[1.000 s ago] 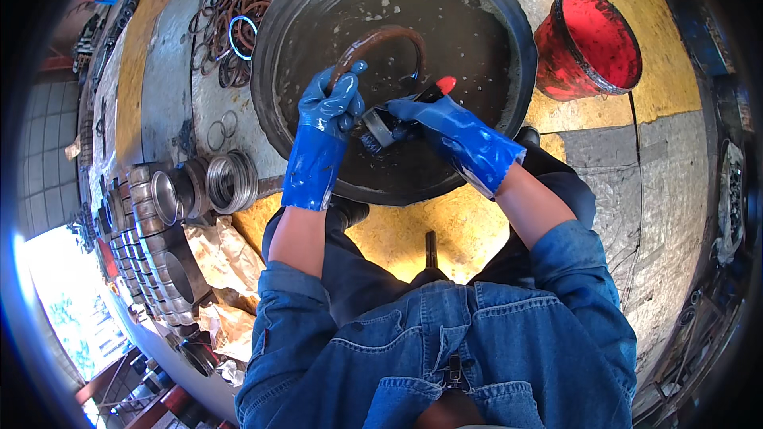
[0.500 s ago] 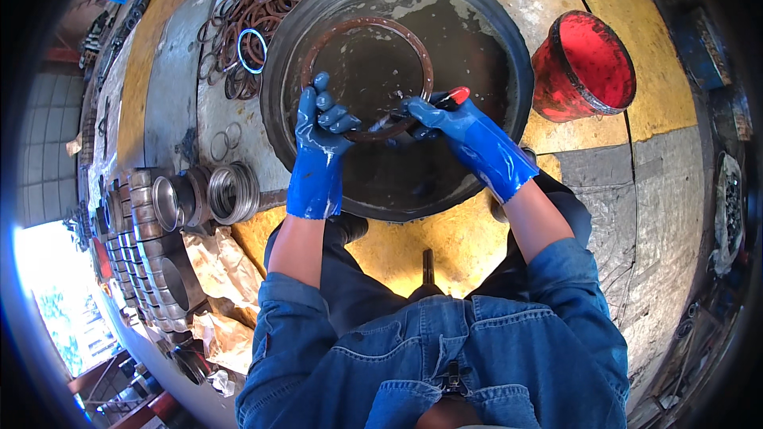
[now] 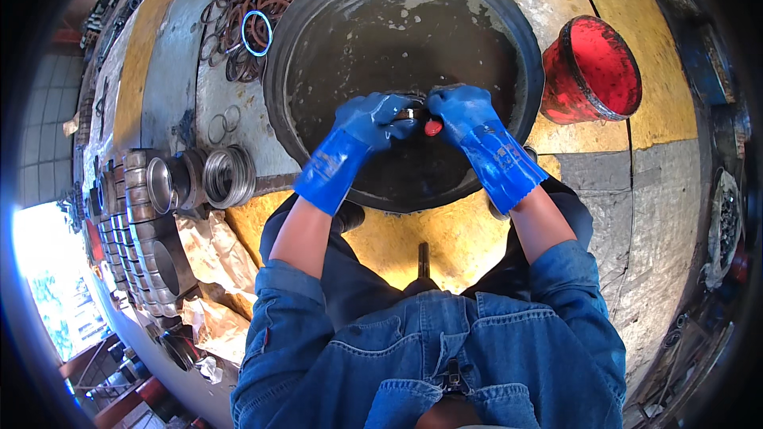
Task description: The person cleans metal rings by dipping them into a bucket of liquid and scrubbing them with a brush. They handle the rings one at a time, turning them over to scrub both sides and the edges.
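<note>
Glossy, wet blue gloves (image 3: 329,175) cover the left hand (image 3: 369,121) and right hand (image 3: 463,111), near six o'clock in the round, dull-black basin (image 3: 282,103). Left fingers clamp a shiny metallic piece (image 3: 410,114); right fingers curl beside a red tip (image 3: 433,127), their hold unclear. Rusty rings (image 3: 274,0) heap at ten o'clock. Compared with earlier, the hands sit closer and the brown ring's wide circle is hidden.

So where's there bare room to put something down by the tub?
On the grey floor, right of the legs and below the red bucket. There's also yellow floor between tub and legs, around a dark bar. It's crowded left of the tub: brown rings, then stacked metal rings.
</note>
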Tool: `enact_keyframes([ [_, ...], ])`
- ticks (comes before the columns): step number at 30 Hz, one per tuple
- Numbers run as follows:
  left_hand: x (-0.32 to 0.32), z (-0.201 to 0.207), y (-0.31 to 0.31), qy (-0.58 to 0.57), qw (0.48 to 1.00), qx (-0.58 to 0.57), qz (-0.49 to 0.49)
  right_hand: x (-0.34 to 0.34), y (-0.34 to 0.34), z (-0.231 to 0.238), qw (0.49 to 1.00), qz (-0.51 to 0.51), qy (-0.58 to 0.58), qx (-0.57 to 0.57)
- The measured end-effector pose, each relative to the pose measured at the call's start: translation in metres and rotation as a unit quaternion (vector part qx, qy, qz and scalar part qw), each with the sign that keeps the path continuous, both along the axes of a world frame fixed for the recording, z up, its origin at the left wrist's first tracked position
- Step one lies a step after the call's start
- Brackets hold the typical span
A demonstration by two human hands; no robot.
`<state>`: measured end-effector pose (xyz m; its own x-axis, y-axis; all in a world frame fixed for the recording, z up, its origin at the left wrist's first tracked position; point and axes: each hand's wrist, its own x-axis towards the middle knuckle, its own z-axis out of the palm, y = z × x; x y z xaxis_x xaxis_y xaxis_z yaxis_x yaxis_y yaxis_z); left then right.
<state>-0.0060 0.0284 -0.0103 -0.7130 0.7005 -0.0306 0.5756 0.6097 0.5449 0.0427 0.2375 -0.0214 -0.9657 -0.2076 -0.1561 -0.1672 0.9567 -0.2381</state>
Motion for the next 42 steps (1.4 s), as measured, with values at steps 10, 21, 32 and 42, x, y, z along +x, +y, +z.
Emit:
enact_keyframes([
  [10,-0.001,0.028,-0.028,-0.279,0.841,0.27,0.377,0.002,0.017,0.006,0.944,-0.235,-0.151,-0.174],
  [21,0.003,0.025,-0.018,-0.309,0.825,0.331,0.339,0.008,-0.016,-0.017,0.943,-0.143,0.184,-0.236],
  [32,-0.004,0.009,-0.023,-0.332,0.779,0.422,0.323,0.017,-0.038,-0.026,0.576,-0.255,-0.212,-0.747],
  [42,-0.024,0.0,-0.048,-0.398,0.596,0.618,0.323,0.019,0.023,0.061,0.719,-0.276,0.04,-0.637],
])
